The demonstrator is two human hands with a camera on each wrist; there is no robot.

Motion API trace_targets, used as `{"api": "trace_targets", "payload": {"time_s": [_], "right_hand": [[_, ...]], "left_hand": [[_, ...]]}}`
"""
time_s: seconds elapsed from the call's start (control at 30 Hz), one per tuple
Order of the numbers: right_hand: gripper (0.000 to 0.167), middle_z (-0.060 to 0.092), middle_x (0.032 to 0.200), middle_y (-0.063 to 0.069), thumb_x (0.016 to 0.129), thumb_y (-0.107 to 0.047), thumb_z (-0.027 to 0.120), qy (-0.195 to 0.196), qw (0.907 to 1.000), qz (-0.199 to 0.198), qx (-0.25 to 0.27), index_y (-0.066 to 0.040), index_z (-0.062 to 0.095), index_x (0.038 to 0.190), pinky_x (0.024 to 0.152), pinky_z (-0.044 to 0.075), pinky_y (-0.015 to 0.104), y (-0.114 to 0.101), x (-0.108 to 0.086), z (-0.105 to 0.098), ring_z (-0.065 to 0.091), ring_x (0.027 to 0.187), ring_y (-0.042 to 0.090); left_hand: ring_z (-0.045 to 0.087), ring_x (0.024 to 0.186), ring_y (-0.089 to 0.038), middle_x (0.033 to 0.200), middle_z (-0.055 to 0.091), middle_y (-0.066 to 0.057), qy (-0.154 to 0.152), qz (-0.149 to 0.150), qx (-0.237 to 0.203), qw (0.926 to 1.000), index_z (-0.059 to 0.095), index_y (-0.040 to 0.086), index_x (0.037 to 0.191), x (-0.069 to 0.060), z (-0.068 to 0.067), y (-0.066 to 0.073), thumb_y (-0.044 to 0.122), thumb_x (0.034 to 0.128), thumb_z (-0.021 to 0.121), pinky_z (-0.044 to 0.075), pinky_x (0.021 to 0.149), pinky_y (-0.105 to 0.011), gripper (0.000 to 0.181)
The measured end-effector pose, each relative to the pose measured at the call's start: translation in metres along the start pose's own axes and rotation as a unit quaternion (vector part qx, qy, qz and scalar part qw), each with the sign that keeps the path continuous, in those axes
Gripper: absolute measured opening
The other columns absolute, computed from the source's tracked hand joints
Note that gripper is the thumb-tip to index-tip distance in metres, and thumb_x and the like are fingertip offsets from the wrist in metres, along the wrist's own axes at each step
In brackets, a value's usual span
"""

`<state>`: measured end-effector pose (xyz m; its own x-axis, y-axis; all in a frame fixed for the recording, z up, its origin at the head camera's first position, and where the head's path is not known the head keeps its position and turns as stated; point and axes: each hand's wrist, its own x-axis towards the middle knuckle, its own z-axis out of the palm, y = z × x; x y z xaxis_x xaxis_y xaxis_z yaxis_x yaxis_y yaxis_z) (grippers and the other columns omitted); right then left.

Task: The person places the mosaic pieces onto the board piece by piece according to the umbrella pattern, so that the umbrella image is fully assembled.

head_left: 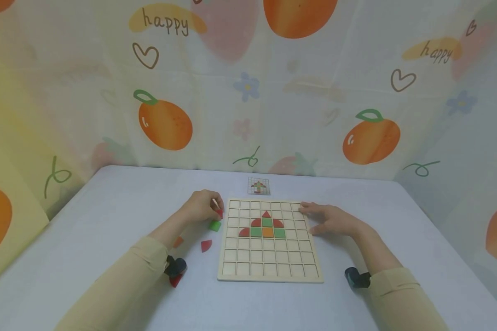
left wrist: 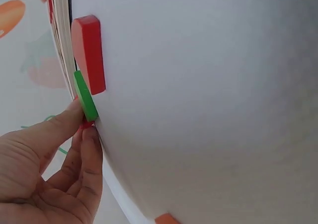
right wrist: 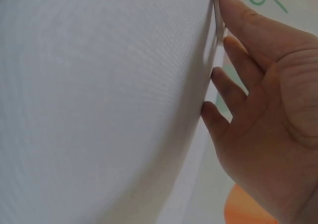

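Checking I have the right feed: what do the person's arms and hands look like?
The left sleeve and right sleeve are plain beige. A small dark rounded device shows at the end of each. The left hand and right hand are bare, without gloves.

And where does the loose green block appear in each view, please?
Head: the green block lies just left of the board, beside the left hand.
Left wrist: left of centre, beside that hand, just below a red block.
Right wrist: not in it.
Shared landmark: the board, edge-on in both wrist views.
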<state>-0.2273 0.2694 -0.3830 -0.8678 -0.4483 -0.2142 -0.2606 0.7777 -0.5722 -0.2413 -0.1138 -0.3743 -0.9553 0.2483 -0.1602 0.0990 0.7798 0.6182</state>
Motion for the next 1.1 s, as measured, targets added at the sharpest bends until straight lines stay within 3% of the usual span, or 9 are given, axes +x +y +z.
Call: {"api": "trace_targets", "payload": {"time_s": [0.3,0.67,0.83,0.97,1.1], "right_hand": [[0.067,0.034,0.161,0.007,0.083,-0.028,0.075,0.002,1.0,-0.004,0.005,-0.016,0.051,0.144,0.12,0.017,0.064,-0.001,-0.002,0.0,0.019,0.153,0.039],[0.067,0.034,0.162,0.007,0.083,-0.028,0.075,0.0,0.9999,-0.007,0.007,-0.016,0.051,0.145,0.12,0.017,0.064,-0.002,-0.003,-0.001,0.018,0.153,0.039],[0.067,0.033,0.162,0.007,0.084,-0.026,0.075,-0.001,1.0,-0.005,0.005,-0.017,0.05,0.145,0.12,0.017,0.064,-0.001,-0.002,-0.001,0.018,0.153,0.039],[0.066,0.034,0.162,0.007,0.084,-0.026,0.075,0.0,1.0,-0.005,0.005,-0.016,0.05,0.145,0.12,0.018,0.064,-0.001,-0.002,-0.001,0.019,0.153,0.039],[0.066,0.034,0.161,0.007,0.084,-0.026,0.074,0.0,1.0,-0.005,0.005,-0.016,0.051,0.145,0.12,0.018,0.064,-0.001,-0.002,-0.001,0.019,0.153,0.039]], "left_hand": [[0.057,0.085,-0.02,0.093,0.069,-0.009,0.015,0.021,0.005,0.9997,0.075,0.01,0.094,-0.001,-0.002,0.0,0.008,0.0817,0.077,0.047,0.071,-0.026,0.013],[0.056,0.09,-0.019,0.1,0.07,-0.008,0.045,0.022,-0.012,0.9987,0.076,0.009,0.104,0.0,-0.003,0.008,0.008,0.0937,0.062,0.047,0.071,-0.023,0.017],[0.06,0.08,-0.017,0.096,0.069,-0.009,0.053,0.043,-0.046,0.9966,0.073,0.005,0.105,0.004,-0.001,0.019,0.008,0.0913,0.067,0.05,0.068,-0.02,0.015],[0.062,0.081,-0.017,0.095,0.068,-0.01,0.06,0.056,-0.072,0.994,0.067,0.003,0.102,0.007,0.002,0.033,0.009,0.0867,0.073,0.053,0.07,-0.021,0.018],[0.063,0.082,-0.017,0.093,0.069,-0.009,0.043,0.065,-0.092,0.9926,0.064,0.006,0.097,0.008,0.007,0.052,0.011,0.0854,0.075,0.054,0.072,-0.022,0.016]]}}
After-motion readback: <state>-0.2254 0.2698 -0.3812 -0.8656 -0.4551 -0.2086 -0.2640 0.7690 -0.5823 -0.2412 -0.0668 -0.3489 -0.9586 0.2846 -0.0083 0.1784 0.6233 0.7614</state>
